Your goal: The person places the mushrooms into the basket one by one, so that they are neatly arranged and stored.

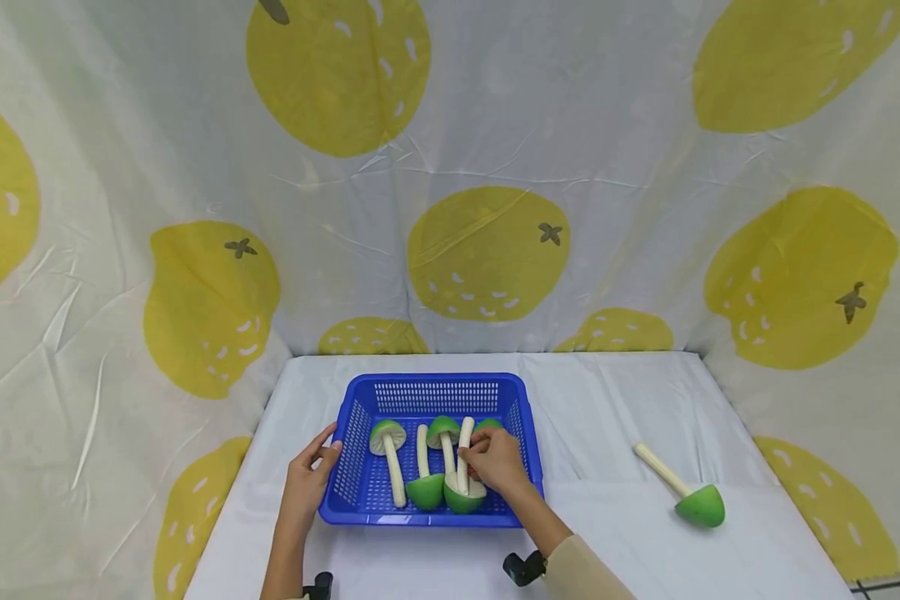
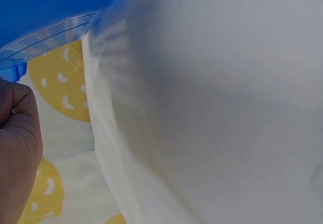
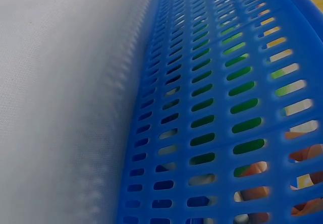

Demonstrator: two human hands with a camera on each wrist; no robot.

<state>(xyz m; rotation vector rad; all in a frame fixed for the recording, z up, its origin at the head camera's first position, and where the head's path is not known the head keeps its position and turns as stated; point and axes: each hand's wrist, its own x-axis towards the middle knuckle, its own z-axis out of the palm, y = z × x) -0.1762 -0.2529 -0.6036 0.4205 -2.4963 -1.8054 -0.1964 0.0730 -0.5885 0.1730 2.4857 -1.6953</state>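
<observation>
A blue plastic basket [image 1: 431, 519] holds several toy mushrooms with green caps and white stems. At its left side, my left hand [image 1: 309, 475] grips the rim with thumb and fingers; the left wrist view shows that hand [image 2: 17, 143] beside the basket's edge. My right hand [image 1: 498, 461] reaches in over the right side and pinches the stem of a mushroom [image 1: 465, 498] that stands cap down. To its left are another cap-down mushroom [image 1: 425, 492] and a cap-up one [image 1: 387, 437]. The right wrist view catches fingers [image 3: 252, 193] through the basket's slotted wall [image 3: 202, 82].
Right of the basket, a separate mushroom [image 1: 699, 505] lies on the white tablecloth [image 1: 600, 533]. A curtain with yellow lemon prints [image 1: 487, 254] hangs behind and at both sides of the table.
</observation>
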